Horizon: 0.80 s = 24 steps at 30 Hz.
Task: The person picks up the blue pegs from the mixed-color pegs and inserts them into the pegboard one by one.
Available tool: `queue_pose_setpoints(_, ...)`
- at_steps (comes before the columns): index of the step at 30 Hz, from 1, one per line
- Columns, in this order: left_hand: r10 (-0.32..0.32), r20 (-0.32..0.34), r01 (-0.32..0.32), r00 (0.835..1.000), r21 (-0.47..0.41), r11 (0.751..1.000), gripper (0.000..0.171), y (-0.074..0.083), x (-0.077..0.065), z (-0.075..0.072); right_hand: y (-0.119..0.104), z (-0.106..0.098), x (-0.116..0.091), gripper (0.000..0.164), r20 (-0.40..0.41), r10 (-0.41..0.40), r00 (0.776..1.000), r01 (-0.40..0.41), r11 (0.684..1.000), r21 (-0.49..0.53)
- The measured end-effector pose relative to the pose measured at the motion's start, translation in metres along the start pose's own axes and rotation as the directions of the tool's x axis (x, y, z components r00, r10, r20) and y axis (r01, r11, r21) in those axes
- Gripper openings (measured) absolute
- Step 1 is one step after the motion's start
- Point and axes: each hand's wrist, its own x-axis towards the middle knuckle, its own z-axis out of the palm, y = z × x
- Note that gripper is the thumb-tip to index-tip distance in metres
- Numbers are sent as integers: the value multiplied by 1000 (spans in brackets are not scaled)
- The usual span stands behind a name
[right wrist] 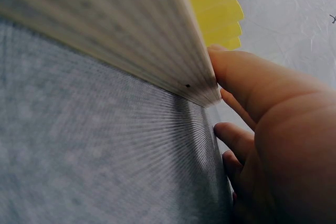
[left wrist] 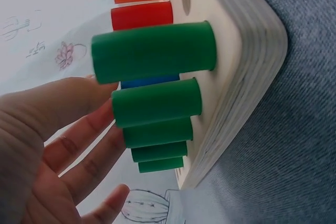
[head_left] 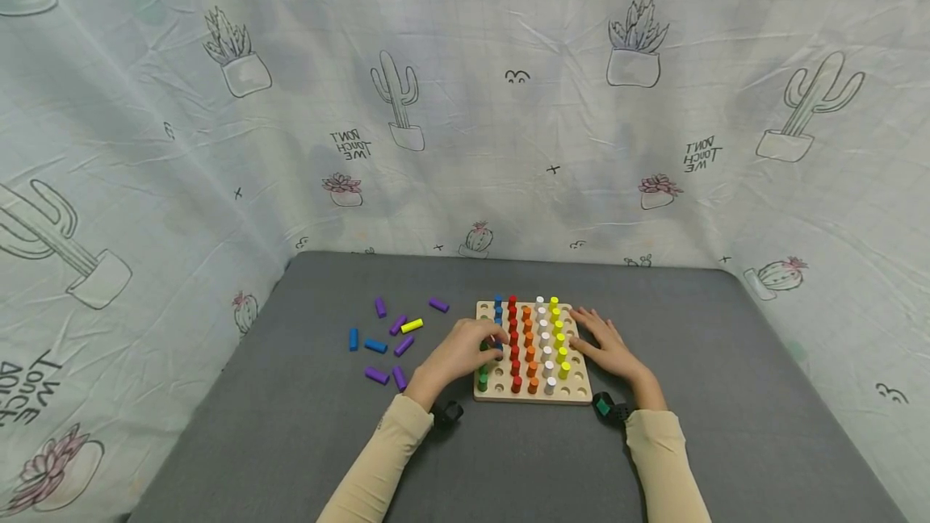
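Note:
A wooden pegboard (head_left: pixel 534 403) carries rows of green pegs (left wrist: pixel 155 51), blue pegs (head_left: pixel 498 312), red pegs (head_left: pixel 517 384), orange pegs (head_left: pixel 534 386), white pegs (head_left: pixel 550 386) and yellow pegs (head_left: pixel 564 370). Over its left side, my left hand (head_left: pixel 465 348) pinches a blue peg (left wrist: pixel 152 81) in the blue row, thumb and fingers bent around it. The green row partly hides that peg in the left wrist view. My right hand (head_left: pixel 610 353) rests at the board's right edge with fingers extended, its thumb touching the edge beside the yellow row.
Left of the board, several loose purple pegs (head_left: pixel 377 375) lie scattered on the grey table (head_left: pixel 254 434). Among them are two blue loose pegs (head_left: pixel 375 345) and one yellow loose peg (head_left: pixel 412 326). A cactus-print curtain (head_left: pixel 465 127) hangs behind the table.

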Motion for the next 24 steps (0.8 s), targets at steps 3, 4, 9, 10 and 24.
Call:
queue_pose_setpoints(3,-8,2,8,1000,-11,1000,17,0,-1,-3,-1,0,0,58,0,-2,1000,2,1000,-6)
queue_pose_setpoints(4,-10,2,10,1000,-11,1000,17,0,-1,-4,-1,0,0,58,-3,-3,1000,3,1000,-6)
queue_pose_setpoints(9,-7,-14,7,1000,-22,1000,15,-2,-3,-9,-3,0,0,58,-7,-9,1000,9,1000,0)
queue_pose_setpoints(10,-7,-20,6,1000,-22,1000,15,-3,-4,-10,-3,0,-1,58,-7,-8,1000,8,1000,1)
queue_pose_setpoints(24,-45,-69,43,997,-27,999,15,-11,-19,-22,-1,1,-1,58,-3,-1,1000,0,1000,-8)
